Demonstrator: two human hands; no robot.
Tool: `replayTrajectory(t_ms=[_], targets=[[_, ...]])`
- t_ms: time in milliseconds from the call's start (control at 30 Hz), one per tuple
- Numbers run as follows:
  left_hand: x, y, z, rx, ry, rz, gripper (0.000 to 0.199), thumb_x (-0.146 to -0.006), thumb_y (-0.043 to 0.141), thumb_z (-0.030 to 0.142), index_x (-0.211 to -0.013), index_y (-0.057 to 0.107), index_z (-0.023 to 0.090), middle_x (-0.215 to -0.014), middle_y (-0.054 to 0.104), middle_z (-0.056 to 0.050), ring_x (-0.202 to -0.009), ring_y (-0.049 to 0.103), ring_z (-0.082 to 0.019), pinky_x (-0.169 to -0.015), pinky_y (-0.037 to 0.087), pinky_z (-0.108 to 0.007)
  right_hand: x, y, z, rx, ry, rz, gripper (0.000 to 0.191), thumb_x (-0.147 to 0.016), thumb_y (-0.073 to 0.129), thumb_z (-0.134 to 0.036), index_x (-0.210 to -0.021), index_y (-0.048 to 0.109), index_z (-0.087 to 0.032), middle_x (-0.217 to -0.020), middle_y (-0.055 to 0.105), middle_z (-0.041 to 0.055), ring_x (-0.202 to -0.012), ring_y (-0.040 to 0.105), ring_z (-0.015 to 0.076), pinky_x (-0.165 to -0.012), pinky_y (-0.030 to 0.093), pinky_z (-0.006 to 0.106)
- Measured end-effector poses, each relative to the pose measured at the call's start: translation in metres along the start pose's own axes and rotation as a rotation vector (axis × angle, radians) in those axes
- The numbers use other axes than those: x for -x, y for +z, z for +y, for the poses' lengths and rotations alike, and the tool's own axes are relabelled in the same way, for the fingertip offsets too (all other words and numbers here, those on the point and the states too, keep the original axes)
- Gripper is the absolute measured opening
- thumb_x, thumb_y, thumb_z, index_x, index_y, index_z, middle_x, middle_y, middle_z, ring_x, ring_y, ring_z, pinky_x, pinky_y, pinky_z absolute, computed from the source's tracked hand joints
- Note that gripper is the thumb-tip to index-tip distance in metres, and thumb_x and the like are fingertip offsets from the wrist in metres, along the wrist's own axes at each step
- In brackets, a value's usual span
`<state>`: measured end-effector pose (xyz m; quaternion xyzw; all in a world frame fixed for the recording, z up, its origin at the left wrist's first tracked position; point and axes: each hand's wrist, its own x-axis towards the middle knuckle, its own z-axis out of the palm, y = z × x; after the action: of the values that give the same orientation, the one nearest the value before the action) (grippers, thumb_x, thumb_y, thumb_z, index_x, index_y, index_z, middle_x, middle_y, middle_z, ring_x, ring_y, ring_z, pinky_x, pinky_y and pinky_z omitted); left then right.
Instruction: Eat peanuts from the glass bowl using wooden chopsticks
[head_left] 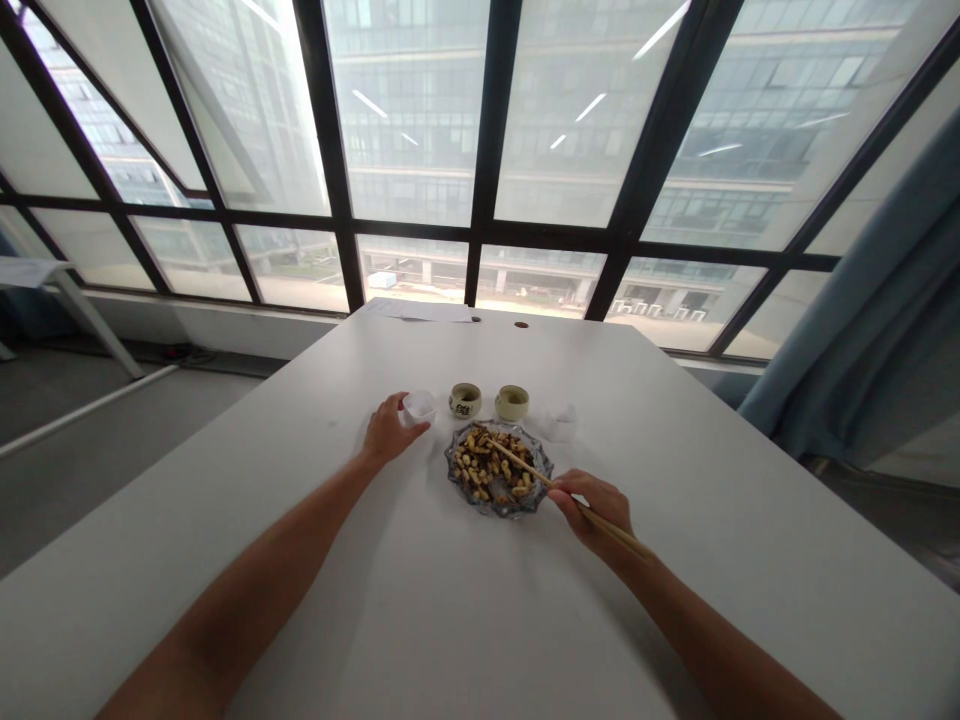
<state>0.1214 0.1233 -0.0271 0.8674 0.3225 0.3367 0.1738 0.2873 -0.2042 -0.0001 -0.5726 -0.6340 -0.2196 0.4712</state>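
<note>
My left hand (391,430) is closed around the side of a small white translucent cup (420,407), left of the plate. In my right hand (596,510) is a pair of chopsticks (525,464), their tips among the brown and yellowish dried pieces (480,468). Those pieces, too small to name, fill a scalloped clear glass plate (452,484). Just behind the plate stand two small greenish ceramic cups, the left cup (465,401) with dark lettering and the right cup (512,403) without visible lettering.
A crumpled translucent white item (561,421) lies right of the cups. Papers (420,311) rest at the far end of the white table (420,620), near two round holes. Large windows stand beyond, with a blue curtain (862,310) at right and another table (34,272) at left.
</note>
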Motion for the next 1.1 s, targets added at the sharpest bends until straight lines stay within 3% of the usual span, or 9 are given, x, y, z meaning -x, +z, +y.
replayTrajectory(t_ms=[200, 267, 367, 500, 600, 733, 867, 967, 1100], targets=[[-0.001, -0.008, 0.001, -0.006, -0.113, -0.077, 0.079, -0.074, 0.072, 0.045, -0.139, 0.037, 0.017, -0.117, 0.064, -0.013, -0.109, 0.063, -0.028, -0.095, 0.048, -0.042, 0.000, -0.002, -0.003, -0.005, 0.089, 0.003, 0.015, -0.089, 0.066, -0.033, -0.077, 0.067, -0.024, -0.068, 0.072, 0.0021, -0.060, 0.070, 0.0173, -0.055, 0.056, 0.026], [-0.007, -0.013, -0.001, -0.006, -0.109, -0.121, 0.089, -0.072, 0.074, 0.046, -0.144, 0.031, 0.017, -0.125, 0.062, -0.015, -0.117, 0.060, -0.029, -0.098, 0.047, -0.043, -0.001, 0.000, -0.005, -0.034, 0.203, 0.039, 0.020, -0.089, 0.065, -0.037, -0.074, 0.067, -0.023, -0.065, 0.071, 0.0021, -0.057, 0.068, 0.0167, -0.055, 0.055, 0.026], [-0.022, -0.027, 0.004, -0.023, -0.051, -0.169, 0.101, -0.068, 0.075, 0.055, -0.148, 0.026, 0.018, -0.141, 0.051, -0.017, -0.129, 0.051, -0.032, -0.105, 0.041, -0.045, -0.006, 0.008, -0.007, -0.179, 0.503, 0.183, 0.032, -0.091, 0.060, -0.045, -0.069, 0.063, -0.021, -0.058, 0.068, 0.0020, -0.050, 0.065, 0.0159, -0.051, 0.053, 0.027], [-0.043, -0.034, 0.039, -0.183, 0.159, -0.215, 0.090, -0.075, 0.063, 0.064, -0.146, 0.034, 0.017, -0.148, 0.046, -0.016, -0.137, 0.041, -0.033, -0.115, 0.029, -0.047, -0.014, 0.020, -0.005, -0.528, 0.839, 0.406, 0.044, -0.085, 0.061, -0.060, -0.068, 0.056, -0.020, -0.053, 0.065, 0.0026, -0.044, 0.061, 0.0169, -0.043, 0.050, 0.028], [-0.057, -0.020, 0.070, -0.301, 0.250, -0.351, 0.085, -0.080, 0.058, 0.061, -0.148, 0.032, 0.017, -0.150, 0.044, -0.016, -0.138, 0.039, -0.033, -0.117, 0.021, -0.051, -0.012, 0.022, 0.000, -0.580, 0.913, 0.450, 0.047, -0.080, 0.064, -0.064, -0.067, 0.055, -0.020, -0.052, 0.065, 0.0026, -0.042, 0.060, 0.0166, -0.041, 0.049, 0.028], [-0.077, 0.007, 0.091, -0.388, 0.208, -0.569, 0.087, -0.079, 0.054, 0.067, -0.149, 0.031, 0.021, -0.152, 0.041, -0.016, -0.141, 0.035, -0.035, -0.116, 0.016, -0.055, -0.001, 0.016, 0.006, -0.408, 0.802, 0.362, 0.043, -0.086, 0.061, -0.059, -0.068, 0.057, -0.020, -0.057, 0.068, 0.0035, -0.045, 0.063, 0.0164, -0.045, 0.052, 0.027], [-0.092, 0.021, 0.095, -0.466, 0.154, -0.679, 0.082, -0.076, 0.055, 0.069, -0.143, 0.041, 0.023, -0.141, 0.053, -0.017, -0.134, 0.045, -0.036, -0.112, 0.021, -0.056, 0.005, 0.009, 0.003, -0.123, 0.471, 0.167, 0.032, -0.091, 0.060, -0.045, -0.071, 0.063, -0.021, -0.059, 0.069, 0.0024, -0.052, 0.066, 0.0163, -0.052, 0.052, 0.026], [-0.094, 0.021, 0.093, -0.462, 0.228, -0.638, 0.075, -0.071, 0.061, 0.068, -0.133, 0.051, 0.026, -0.130, 0.063, -0.013, -0.123, 0.054, -0.034, -0.109, 0.024, -0.055, 0.001, 0.005, -0.004, -0.038, 0.275, 0.104, 0.028, -0.092, 0.059, -0.042, -0.072, 0.064, -0.022, -0.062, 0.070, 0.0018, -0.055, 0.067, 0.0153, -0.055, 0.053, 0.025], [-0.085, 0.016, 0.090, -0.400, 0.413, -0.516, 0.075, -0.066, 0.068, 0.064, -0.127, 0.055, 0.024, -0.128, 0.063, -0.012, -0.120, 0.054, -0.032, -0.109, 0.024, -0.050, -0.006, 0.003, -0.010, -0.042, 0.209, 0.101, 0.028, -0.093, 0.058, -0.041, -0.073, 0.064, -0.022, -0.064, 0.071, 0.0018, -0.056, 0.068, 0.0151, -0.055, 0.054, 0.025]])
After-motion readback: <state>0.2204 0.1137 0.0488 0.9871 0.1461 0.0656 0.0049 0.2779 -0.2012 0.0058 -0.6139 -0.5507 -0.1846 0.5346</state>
